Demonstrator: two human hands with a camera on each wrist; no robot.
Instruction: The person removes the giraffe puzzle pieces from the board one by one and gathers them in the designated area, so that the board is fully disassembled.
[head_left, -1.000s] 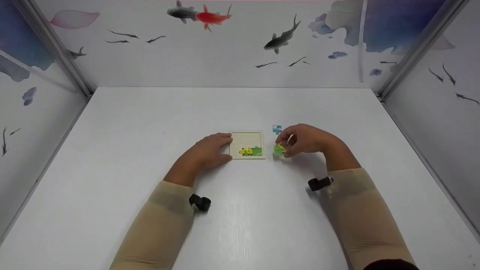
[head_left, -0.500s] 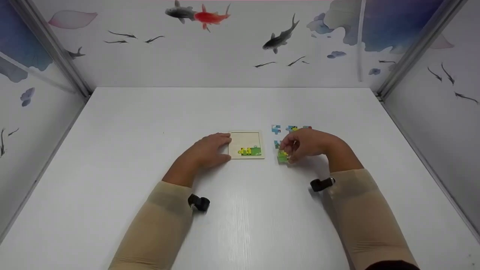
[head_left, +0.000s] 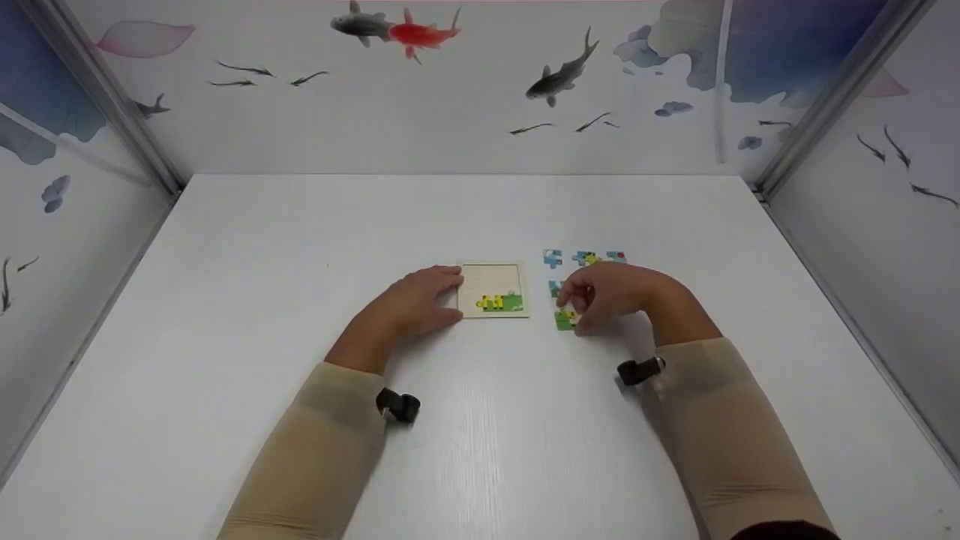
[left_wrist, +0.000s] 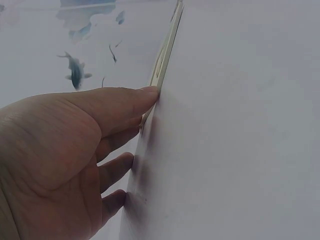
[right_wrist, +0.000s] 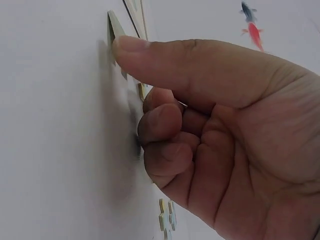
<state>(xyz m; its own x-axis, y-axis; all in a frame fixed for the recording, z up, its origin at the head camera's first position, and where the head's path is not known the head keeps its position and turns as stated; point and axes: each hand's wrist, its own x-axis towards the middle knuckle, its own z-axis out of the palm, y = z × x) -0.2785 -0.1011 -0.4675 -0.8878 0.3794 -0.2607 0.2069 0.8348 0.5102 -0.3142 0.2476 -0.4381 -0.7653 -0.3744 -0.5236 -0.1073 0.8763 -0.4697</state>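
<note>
A shallow square wooden puzzle tray (head_left: pixel 487 277) lies mid-table, with yellow and green jigsaw pieces (head_left: pixel 502 303) along its front right. Against its left edge rests my left hand (head_left: pixel 421 300), thumb at the front corner and fingers further back. The left wrist view has the thumb touching the rim of the tray (left_wrist: pixel 166 50). Right of the tray, my right hand (head_left: pixel 611 296) pinches a green and yellow puzzle piece (head_left: pixel 564 321) at the tabletop. In the right wrist view the thumb touches the tilted piece (right_wrist: pixel 116 24); the other fingers are curled, and part of the piece is hidden.
Behind my right hand lie loose puzzle pieces: a blue one (head_left: pixel 552 258), a blue and yellow one (head_left: pixel 586 258) and one with red (head_left: pixel 616 256). Another blue piece (head_left: pixel 554 288) is partly covered by the fingers. Printed walls enclose the white table (head_left: pixel 337 217).
My right hand has brought the green piece toward the table's front and down to the surface. Pieces behind it have come into view. The left hand stays on the tray.
</note>
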